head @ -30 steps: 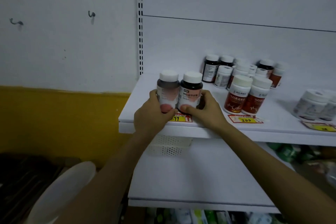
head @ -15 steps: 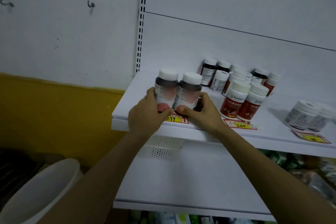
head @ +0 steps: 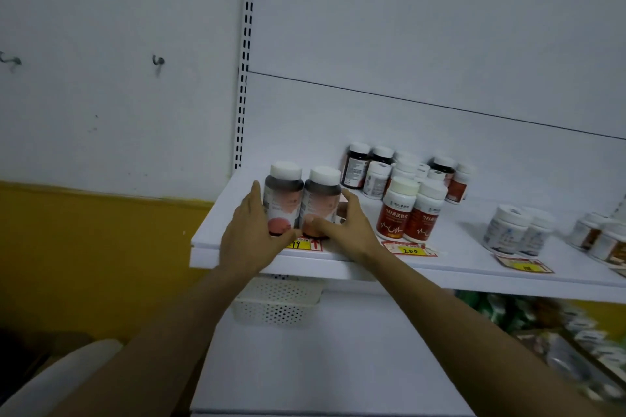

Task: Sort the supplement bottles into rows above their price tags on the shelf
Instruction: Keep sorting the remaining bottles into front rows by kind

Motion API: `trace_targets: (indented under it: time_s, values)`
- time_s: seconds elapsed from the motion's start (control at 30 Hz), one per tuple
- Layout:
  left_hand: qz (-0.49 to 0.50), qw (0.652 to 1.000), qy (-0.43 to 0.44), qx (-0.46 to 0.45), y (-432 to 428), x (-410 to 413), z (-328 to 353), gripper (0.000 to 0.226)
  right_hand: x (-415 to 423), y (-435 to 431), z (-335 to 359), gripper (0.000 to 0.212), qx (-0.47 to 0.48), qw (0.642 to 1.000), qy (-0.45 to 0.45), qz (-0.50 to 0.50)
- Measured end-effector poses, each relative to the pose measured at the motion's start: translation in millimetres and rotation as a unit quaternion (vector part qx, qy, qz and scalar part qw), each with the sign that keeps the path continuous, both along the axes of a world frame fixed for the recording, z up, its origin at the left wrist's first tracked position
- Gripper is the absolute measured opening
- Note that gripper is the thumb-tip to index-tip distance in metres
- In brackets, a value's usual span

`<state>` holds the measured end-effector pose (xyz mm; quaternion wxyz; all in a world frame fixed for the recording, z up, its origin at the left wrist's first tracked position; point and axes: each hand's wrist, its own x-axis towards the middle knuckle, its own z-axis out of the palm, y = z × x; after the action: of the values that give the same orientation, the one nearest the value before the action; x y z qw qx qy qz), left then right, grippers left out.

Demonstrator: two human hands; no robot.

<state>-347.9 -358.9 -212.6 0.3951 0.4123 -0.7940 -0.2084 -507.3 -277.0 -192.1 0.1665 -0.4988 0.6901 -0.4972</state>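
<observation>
The left hand cups the left dark bottle and the right hand wraps round the right dark bottle. The two stand touching, just behind the yellow price tag on the flat white shelf. I think the next move is to let go softly, so these tall, smooth, round bottles don't tip.

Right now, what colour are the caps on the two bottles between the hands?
White caps on both dark bottles; head view.
</observation>
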Motion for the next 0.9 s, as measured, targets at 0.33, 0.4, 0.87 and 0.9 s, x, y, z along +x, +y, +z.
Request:
trace_targets:
  time_s: [0.33, 0.4, 0.87, 0.9]
  values:
    - [-0.010, 0.971, -0.015, -0.239, 16.6, -5.3, 67.4, 0.089, 5.4, 6.5, 83.9, 0.085, -0.102, 0.994, 0.023, -0.019]
    - [-0.029, 0.961, -0.053, -0.271, 18.5, -17.3, 88.3, 0.086, -2.0, 7.7, 106.4, 0.081, -0.120, 0.992, 0.045, -0.022]
    - [-0.133, 0.940, -0.247, -0.195, 26.7, -172.5, 163.6, 0.090, -184.9, 6.5, 187.9, 0.050, 0.134, 0.946, 0.293, -0.021]
    - [-0.132, 0.940, -0.251, -0.188, 25.8, -183.1, 161.0, 0.088, -195.5, 3.2, 183.5, 0.050, 0.163, 0.934, 0.318, -0.014]
